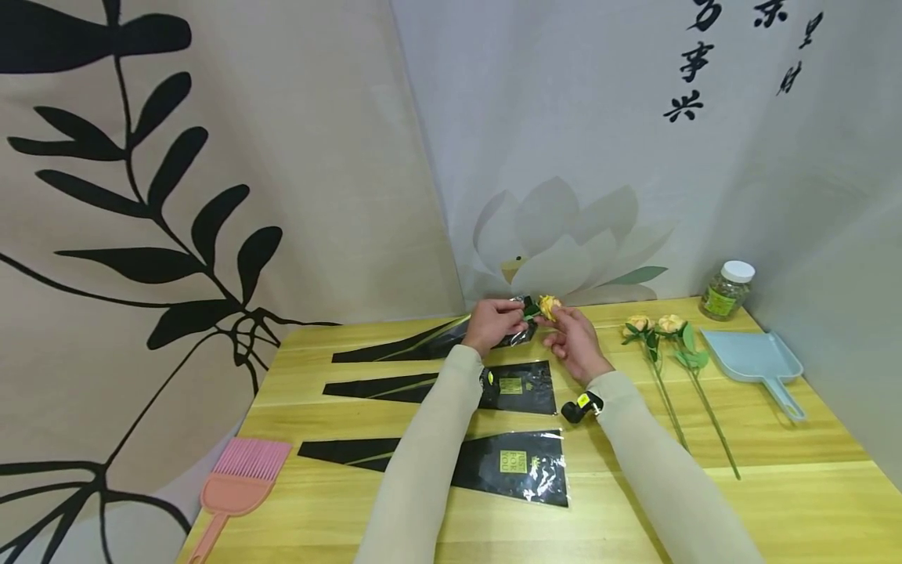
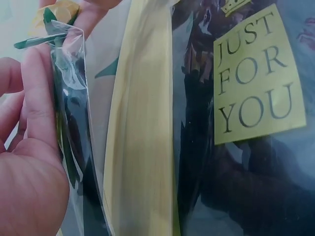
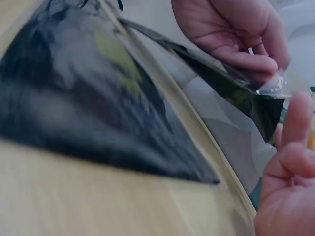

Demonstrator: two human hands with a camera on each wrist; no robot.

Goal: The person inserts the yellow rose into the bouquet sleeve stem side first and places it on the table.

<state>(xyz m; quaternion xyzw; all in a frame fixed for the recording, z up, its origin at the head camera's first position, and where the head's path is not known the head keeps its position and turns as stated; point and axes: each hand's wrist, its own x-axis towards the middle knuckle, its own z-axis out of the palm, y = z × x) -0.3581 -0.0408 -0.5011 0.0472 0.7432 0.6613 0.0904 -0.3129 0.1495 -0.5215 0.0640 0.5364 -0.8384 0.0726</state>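
Head view | left hand [image 1: 493, 323] pinches sleeve [image 1: 437, 341] mouth | right hand [image 1: 574, 341] holds rose [image 1: 549, 306]

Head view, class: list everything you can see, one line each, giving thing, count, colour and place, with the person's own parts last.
Held sleeve: one, black and clear, far table edge, gripped at its mouth.
Held rose: one, yellow, at the sleeve's mouth.
Flat sleeves: two, black with gold labels, table middle and front.
Loose roses: two, yellow with green stems, right of the hands.
Dustpan: one, pale blue, far right.
Jar: one, white-lidded, back right.
Brush: one, pink, front left.
Table: one, light wood.
Left hand: grips the held sleeve.
Right hand: pinches the held rose.
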